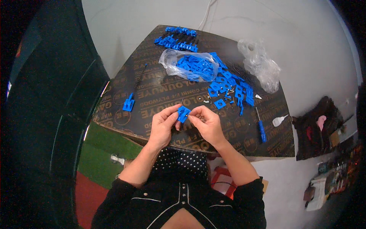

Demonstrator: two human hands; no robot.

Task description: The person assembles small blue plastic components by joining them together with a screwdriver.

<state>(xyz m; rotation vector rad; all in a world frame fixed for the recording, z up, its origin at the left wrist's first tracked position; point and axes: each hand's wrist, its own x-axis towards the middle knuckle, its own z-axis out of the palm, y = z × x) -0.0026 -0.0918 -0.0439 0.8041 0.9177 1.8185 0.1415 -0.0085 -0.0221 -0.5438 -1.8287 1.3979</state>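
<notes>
Both hands pinch a small blue piece [183, 113] above the near part of the dark table [244, 126].
The left hand [163, 123] grips the piece's left side between thumb and fingers, and the right hand [209, 123] has its fingertips closed on the right side (a thin pin-like tip pokes up beside it, too small to make out). Beyond them lie loose blue parts [225, 81] with small screws [228, 94] among them, next to a clear bag [167, 63] full of more; finished-looking blue-and-black rows [176, 41] sit at the far edge. To the right rest a blue-handled screwdriver [262, 132] and a white bottle [280, 121]; to the left, a blue block [128, 104] on a dark rod.
</notes>
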